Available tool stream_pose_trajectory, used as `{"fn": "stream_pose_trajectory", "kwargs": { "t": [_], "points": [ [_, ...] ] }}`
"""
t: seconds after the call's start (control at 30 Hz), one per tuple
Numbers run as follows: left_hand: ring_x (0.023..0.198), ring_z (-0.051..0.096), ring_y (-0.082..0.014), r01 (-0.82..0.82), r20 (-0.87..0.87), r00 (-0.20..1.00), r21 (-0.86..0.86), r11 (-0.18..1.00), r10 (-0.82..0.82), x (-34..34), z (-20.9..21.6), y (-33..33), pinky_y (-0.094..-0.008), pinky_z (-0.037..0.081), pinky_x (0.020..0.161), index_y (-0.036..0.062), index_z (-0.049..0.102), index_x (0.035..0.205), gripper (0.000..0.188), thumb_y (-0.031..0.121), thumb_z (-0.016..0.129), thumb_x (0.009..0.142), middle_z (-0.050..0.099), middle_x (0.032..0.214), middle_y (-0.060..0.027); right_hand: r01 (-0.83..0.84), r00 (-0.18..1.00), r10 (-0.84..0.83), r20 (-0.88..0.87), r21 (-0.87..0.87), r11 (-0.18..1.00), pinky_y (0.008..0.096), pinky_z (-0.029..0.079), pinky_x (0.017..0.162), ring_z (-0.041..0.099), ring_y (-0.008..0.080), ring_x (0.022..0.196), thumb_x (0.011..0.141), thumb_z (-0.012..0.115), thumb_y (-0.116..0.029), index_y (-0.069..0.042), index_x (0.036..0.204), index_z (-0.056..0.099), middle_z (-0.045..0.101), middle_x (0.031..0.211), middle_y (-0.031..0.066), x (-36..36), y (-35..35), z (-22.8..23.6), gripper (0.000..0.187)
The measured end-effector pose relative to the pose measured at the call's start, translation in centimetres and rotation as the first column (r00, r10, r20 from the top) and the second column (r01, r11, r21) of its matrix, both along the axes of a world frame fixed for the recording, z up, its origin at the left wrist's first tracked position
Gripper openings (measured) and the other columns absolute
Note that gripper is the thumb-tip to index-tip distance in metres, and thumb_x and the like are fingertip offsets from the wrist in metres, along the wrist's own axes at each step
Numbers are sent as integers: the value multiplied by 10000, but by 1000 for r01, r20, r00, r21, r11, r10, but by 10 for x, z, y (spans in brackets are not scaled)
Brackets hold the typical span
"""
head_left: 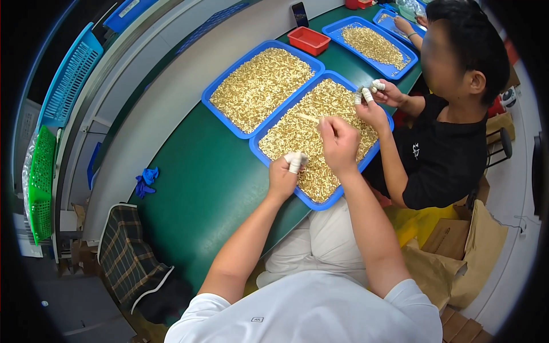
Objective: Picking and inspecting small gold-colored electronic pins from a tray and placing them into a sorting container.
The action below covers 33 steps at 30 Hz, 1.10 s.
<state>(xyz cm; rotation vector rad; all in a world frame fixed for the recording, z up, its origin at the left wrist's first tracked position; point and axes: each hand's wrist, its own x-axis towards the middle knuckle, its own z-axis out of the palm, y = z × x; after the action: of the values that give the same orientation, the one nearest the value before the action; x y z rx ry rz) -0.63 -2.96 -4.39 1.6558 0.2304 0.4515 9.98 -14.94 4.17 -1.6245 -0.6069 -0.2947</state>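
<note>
A blue tray [255, 150] full of small gold-coloured metal pieces [324, 178] lies in front of me. Over its near left edge is my left hand [283, 178], its fingertips wrapped in white finger covers and pinched together; whatever they hold is hidden. My right hand [342, 143] is closed above the middle of the pieces. A short pale strip [309, 118] sticks out leftward from its thumb and forefinger; its exact kind is unclear.
A second blue tray [206, 98] of similar pieces adjoins mine, with a red bin [309, 41] beyond. At right sits a co-worker [443, 131], whose covered fingers [369, 96] hover over my tray. Blue gloves [147, 182] lie on the green table [189, 228].
</note>
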Motion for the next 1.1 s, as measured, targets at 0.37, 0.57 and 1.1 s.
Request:
{"fn": "stream_pose_trajectory", "kwargs": {
  "t": [0.37, 0.57, 1.1],
  "points": [
    [668, 584, -85, -57, 3, 998, 95, 994, 57, 0, 4, -8, -250, 473, 614, 5, 714, 908, 214, 177, 615, 988, 669, 772, -19, 97, 994, -63, 91, -432, 897, 439, 480, 594, 634, 349, 639, 926, 618, -263, -32, 760, 657, 660, 704, 160, 62, 72, 10, 287],
    [748, 602, -91, -71, -79, 996, -311, 948, 48, 1, 17, -2, -239, 488, 698, 13, 684, 1121, 213, 165, 622, 985, 717, 921, -50, -292, 893, 278, -353, 14, 956, 288, 378, 504, 472, 63, 547, 962, 613, -242, -16, 764, 674, 558, 589, -3, 33, 28, -17, 306],
    [674, 660, -122, -40, -89, 995, -18, 999, 38, -31, 75, -2, -239, 534, 621, -38, 717, 932, 63, -2, 696, 885, 710, 801, -65, -489, 756, 479, -446, 101, 866, 204, 395, 569, 487, 30, 646, 981, 608, -141, 4, 868, 656, 577, 707, -23, -48, -40, -31, 190]
  ]
}}
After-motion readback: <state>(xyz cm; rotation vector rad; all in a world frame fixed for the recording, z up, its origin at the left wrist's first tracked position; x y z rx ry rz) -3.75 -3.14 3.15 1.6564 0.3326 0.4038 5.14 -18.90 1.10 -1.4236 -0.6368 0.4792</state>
